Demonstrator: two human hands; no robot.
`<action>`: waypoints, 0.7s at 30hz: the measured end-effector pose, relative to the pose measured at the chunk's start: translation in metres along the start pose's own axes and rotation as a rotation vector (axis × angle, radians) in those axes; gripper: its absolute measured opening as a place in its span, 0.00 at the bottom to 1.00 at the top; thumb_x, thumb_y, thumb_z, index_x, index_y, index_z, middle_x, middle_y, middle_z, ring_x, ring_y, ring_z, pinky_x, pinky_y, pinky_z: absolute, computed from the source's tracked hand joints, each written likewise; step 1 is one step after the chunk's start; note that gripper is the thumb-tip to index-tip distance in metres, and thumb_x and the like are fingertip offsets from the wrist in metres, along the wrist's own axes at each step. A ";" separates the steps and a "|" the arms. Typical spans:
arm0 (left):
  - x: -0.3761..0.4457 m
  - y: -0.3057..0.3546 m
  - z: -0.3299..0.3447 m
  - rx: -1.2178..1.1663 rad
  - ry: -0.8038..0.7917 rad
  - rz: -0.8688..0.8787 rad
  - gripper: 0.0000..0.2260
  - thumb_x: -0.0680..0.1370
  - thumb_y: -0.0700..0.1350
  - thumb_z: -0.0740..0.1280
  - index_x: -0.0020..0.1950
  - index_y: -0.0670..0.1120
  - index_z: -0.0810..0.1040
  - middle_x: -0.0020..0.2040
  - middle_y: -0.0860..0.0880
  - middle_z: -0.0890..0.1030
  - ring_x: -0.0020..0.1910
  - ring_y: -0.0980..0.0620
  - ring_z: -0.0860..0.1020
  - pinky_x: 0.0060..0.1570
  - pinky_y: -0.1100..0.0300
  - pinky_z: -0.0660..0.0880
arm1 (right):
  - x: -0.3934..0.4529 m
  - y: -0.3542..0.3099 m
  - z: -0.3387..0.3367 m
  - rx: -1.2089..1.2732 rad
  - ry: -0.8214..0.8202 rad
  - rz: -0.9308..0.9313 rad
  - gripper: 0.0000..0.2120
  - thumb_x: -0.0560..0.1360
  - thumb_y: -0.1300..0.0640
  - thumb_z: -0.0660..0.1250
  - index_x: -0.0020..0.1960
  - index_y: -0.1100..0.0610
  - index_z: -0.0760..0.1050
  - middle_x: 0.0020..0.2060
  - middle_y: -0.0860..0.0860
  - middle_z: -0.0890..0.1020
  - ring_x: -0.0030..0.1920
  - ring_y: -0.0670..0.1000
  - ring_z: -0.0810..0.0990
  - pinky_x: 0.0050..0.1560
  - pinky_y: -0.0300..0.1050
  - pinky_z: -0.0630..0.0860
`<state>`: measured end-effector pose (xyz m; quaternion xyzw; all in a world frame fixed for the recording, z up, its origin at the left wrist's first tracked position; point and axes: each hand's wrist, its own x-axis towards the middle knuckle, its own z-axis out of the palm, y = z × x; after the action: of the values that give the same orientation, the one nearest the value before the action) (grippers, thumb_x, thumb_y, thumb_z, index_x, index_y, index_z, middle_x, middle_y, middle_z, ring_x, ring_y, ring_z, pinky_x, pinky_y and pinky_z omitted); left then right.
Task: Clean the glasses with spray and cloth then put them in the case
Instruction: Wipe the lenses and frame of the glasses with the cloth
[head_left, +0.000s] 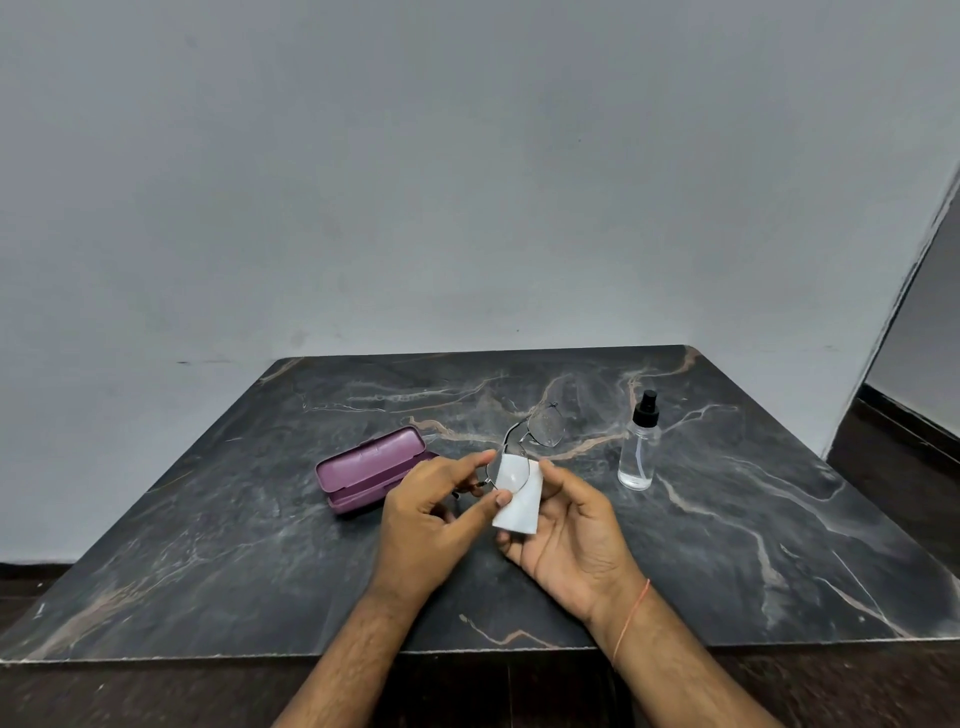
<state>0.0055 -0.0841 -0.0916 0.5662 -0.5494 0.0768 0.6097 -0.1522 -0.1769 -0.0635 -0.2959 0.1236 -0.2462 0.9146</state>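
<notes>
Thin metal-framed glasses hang in the air above the middle of the table. My left hand pinches the frame at the near lens. My right hand holds a white cloth folded around that near lens; the far lens sticks out beyond the hands. An open purple glasses case lies on the table to the left, partly hidden by my left hand. A clear spray bottle with a black nozzle stands upright to the right.
The dark marble table is backed by a grey wall. Its front edge runs just under my forearms. A dark floor and a doorway show at the far right.
</notes>
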 end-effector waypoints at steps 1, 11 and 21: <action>0.000 0.000 0.000 -0.004 -0.013 -0.002 0.20 0.79 0.59 0.79 0.70 0.64 0.84 0.51 0.59 0.87 0.45 0.50 0.83 0.38 0.62 0.79 | 0.000 -0.001 0.000 0.001 -0.006 0.008 0.16 0.80 0.49 0.69 0.57 0.58 0.88 0.55 0.59 0.87 0.46 0.53 0.86 0.45 0.49 0.75; 0.000 0.003 0.000 0.000 -0.007 0.003 0.19 0.79 0.59 0.78 0.70 0.63 0.85 0.51 0.59 0.87 0.45 0.50 0.84 0.39 0.56 0.81 | 0.001 0.008 0.001 -0.168 -0.026 0.005 0.21 0.79 0.45 0.72 0.63 0.59 0.86 0.55 0.58 0.87 0.47 0.53 0.85 0.45 0.48 0.77; -0.001 0.000 0.001 0.007 -0.004 -0.013 0.19 0.79 0.58 0.78 0.70 0.61 0.86 0.44 0.56 0.84 0.41 0.50 0.81 0.42 0.63 0.78 | -0.001 0.006 0.006 -0.088 0.061 -0.002 0.17 0.79 0.48 0.71 0.57 0.61 0.88 0.58 0.64 0.86 0.58 0.58 0.86 0.47 0.48 0.79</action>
<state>0.0047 -0.0847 -0.0928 0.5721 -0.5466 0.0740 0.6070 -0.1482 -0.1695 -0.0623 -0.3282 0.1618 -0.2502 0.8964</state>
